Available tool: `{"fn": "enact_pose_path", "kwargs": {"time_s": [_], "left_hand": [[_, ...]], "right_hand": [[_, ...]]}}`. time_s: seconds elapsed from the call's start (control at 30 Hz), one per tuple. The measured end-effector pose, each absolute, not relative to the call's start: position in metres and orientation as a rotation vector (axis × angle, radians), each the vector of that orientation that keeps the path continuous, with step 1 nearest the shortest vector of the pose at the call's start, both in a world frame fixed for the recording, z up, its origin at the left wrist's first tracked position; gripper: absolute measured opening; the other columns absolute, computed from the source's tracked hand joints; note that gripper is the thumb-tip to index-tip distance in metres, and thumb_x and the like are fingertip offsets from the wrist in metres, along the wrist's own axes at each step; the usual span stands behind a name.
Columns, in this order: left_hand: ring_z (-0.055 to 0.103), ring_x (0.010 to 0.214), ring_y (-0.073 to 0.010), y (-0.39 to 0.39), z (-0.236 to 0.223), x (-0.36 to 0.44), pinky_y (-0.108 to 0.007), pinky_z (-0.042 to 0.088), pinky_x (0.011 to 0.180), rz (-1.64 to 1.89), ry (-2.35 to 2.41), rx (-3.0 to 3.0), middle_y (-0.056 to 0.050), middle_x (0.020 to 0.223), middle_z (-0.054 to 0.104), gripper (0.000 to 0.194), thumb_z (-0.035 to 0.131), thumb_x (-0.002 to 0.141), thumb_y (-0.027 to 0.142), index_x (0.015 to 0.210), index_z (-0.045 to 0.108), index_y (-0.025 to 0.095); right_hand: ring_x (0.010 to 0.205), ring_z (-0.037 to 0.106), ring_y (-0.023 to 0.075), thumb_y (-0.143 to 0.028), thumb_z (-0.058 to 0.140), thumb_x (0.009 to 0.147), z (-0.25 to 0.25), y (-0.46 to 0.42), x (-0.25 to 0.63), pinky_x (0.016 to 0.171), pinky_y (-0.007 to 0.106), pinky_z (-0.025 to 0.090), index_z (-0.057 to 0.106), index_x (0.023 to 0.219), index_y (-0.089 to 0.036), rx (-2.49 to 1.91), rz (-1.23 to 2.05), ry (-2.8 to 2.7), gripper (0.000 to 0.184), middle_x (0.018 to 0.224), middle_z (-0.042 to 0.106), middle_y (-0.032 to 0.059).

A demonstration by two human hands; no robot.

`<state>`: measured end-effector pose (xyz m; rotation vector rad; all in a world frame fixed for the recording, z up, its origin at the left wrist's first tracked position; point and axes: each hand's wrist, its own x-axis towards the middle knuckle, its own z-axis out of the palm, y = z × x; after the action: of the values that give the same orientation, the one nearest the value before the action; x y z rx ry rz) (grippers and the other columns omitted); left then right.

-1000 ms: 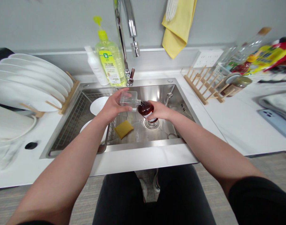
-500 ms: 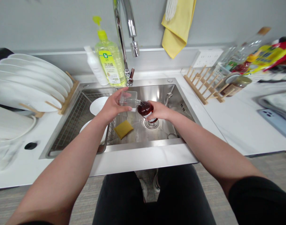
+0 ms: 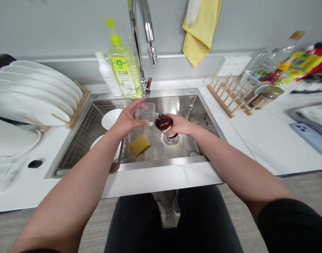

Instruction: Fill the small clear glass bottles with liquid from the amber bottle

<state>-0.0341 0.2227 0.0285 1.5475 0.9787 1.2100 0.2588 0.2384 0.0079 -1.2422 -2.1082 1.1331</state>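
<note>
Passage: sink floor (image 3: 161, 153), right of sponge (image 3: 139, 145). Obstructions: wire basket (image 3: 79, 140) with dishes (image 3: 111, 118) at left; faucet (image 3: 152, 54) standing behind; brown bottle (image 3: 164, 122) near drain (image 3: 171, 142), clear bottle (image 3: 145, 111) beside it.

Left hand (image 3: 127, 120) holding clear bottle (image 3: 145, 112), right hand (image 3: 180, 124) holding amber bottle (image 3: 163, 122), mouths perhaps touching

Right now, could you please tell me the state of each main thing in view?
Left hand: gripping the clear bottle
Clear bottle: tilted, neck toward the dark red bottle
Right hand: gripping the dark red bottle
Dark red bottle: tilted
Faucet: no running water visible
Sponge: lying in the sink
Pump bottle: upright
Yellow cloth: hanging
Phone: lying flat
</note>
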Motion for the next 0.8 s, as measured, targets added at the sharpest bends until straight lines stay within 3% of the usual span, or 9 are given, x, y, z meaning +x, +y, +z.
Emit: {"fn": "enact_pose_path", "kwargs": {"time_s": [0.8], "left_hand": [[0.074, 0.128, -0.0390, 0.2233, 0.0278, -0.0330, -0.061, 0.057, 0.116, 1.200, 0.939, 1.561, -0.012, 0.138, 0.077, 0.105, 0.109, 0.056, 0.024, 0.154, 0.069, 0.026]], "right_hand": [[0.105, 0.080, 0.0318, -0.018, 0.100, 0.057, 0.0048, 0.2413, 0.2591, 0.099, 0.043, 0.060, 0.076, 0.115, -0.023, -1.237, 1.112, -2.129, 0.063, 0.112, 0.086, 0.0020]]}}
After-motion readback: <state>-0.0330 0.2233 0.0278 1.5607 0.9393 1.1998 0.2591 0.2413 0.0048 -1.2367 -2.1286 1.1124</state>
